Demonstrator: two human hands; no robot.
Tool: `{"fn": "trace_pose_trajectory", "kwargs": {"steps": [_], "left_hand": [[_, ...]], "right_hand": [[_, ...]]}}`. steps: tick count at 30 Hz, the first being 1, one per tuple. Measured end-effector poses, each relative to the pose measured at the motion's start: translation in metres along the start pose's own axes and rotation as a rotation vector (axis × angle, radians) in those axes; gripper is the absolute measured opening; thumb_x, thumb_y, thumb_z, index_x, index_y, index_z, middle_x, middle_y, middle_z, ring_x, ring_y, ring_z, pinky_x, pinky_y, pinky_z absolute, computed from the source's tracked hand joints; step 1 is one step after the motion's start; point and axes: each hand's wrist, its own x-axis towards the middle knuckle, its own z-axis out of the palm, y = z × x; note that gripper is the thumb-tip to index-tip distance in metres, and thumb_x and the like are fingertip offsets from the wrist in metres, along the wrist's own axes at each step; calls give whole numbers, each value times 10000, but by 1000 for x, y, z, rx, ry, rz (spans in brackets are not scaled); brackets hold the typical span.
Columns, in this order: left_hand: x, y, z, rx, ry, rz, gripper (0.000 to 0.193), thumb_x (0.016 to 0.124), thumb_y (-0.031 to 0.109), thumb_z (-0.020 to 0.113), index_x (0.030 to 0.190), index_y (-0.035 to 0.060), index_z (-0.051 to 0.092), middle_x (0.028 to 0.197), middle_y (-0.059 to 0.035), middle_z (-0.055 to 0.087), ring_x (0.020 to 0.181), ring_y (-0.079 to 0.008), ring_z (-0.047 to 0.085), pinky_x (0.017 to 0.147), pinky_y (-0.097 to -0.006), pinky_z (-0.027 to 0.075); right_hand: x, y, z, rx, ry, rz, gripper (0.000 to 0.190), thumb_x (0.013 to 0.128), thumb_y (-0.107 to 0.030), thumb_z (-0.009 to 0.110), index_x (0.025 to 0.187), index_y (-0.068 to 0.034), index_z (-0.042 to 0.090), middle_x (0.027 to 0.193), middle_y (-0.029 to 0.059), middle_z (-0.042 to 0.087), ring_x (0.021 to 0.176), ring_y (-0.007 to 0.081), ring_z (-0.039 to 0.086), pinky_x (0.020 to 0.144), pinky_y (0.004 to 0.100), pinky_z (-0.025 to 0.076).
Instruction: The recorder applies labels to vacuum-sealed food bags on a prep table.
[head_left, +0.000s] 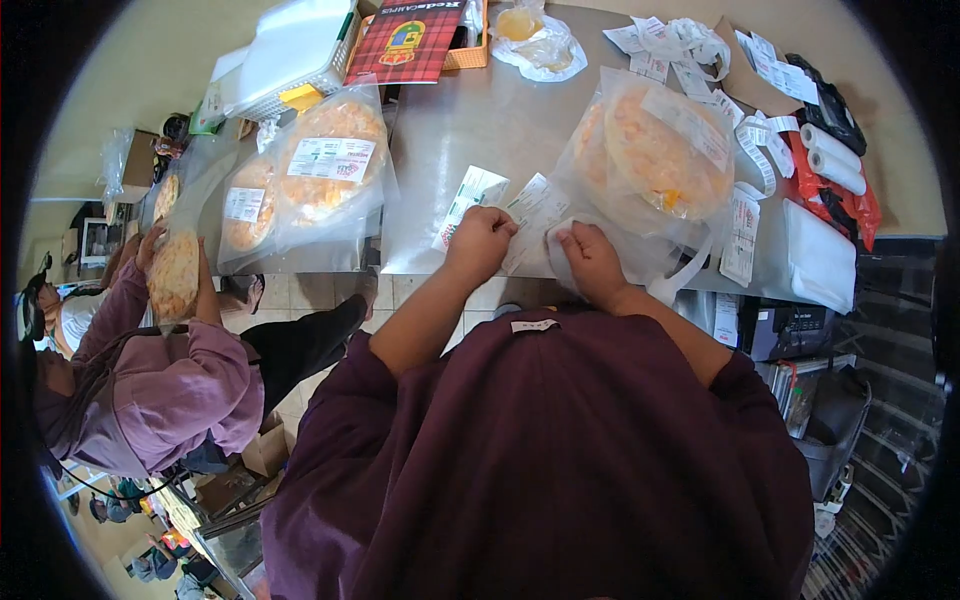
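Observation:
My left hand (482, 238) has its fingers curled at the near edge of printed labels; whether it pinches one cannot be told. One printed label (471, 202) lies to its upper left, and another label (537, 206) slants between my hands. My right hand (589, 255) is closed on a crumpled piece of whitish film or paper (561, 244), partly hidden by its fingers. Beyond that hand, pizzas in clear plastic bags (656, 150) overlap on the steel table (457, 112). More bagged pizzas (330, 169) with labels on top lie to the left.
A co-worker (172, 382) at the left holds a bagged pizza (174, 277). Baskets and a plaid folder (409, 37) stand at the back. Label strips (756, 154), white rolls (834, 161) and a stack of clear bags (820, 255) lie at the right, above a dark boxy device (787, 330).

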Motion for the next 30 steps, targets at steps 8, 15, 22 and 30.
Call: {"fn": "trace_pose_trajectory", "kwargs": {"steps": [8, 15, 22, 30], "left_hand": [[8, -3, 2, 216, -147, -77, 242, 759, 248, 643, 844, 25, 678, 975, -188, 553, 929, -308, 557, 814, -373, 446], [4, -5, 16, 305, -51, -24, 216, 737, 224, 655, 797, 19, 687, 972, -186, 555, 920, -326, 550, 827, -389, 440], [-4, 4, 29, 467, 69, 25, 203, 727, 164, 660, 836, -4, 625, 971, -208, 533, 910, -355, 542, 813, -412, 443], [-8, 1, 7, 328, 89, 75, 379, 710, 157, 691, 990, 4, 487, 1017, -186, 494, 875, -389, 538, 761, -452, 461]], "right_hand": [[6, 2, -1, -243, -129, -236, 219, 861, -222, 517, 795, -23, 583, 765, 164, 574, 765, 340, 505, 714, 414, 414], [10, 18, 2, -276, -134, -247, 228, 874, -225, 498, 856, -30, 613, 741, 152, 553, 735, 336, 483, 701, 409, 400], [12, 22, -1, -271, -221, -148, 250, 894, -193, 467, 1037, -98, 649, 876, 116, 611, 820, 288, 498, 781, 372, 396], [11, 15, 1, -171, -160, -238, 241, 884, -236, 494, 948, -69, 655, 762, 130, 584, 751, 304, 486, 742, 370, 406]]}}
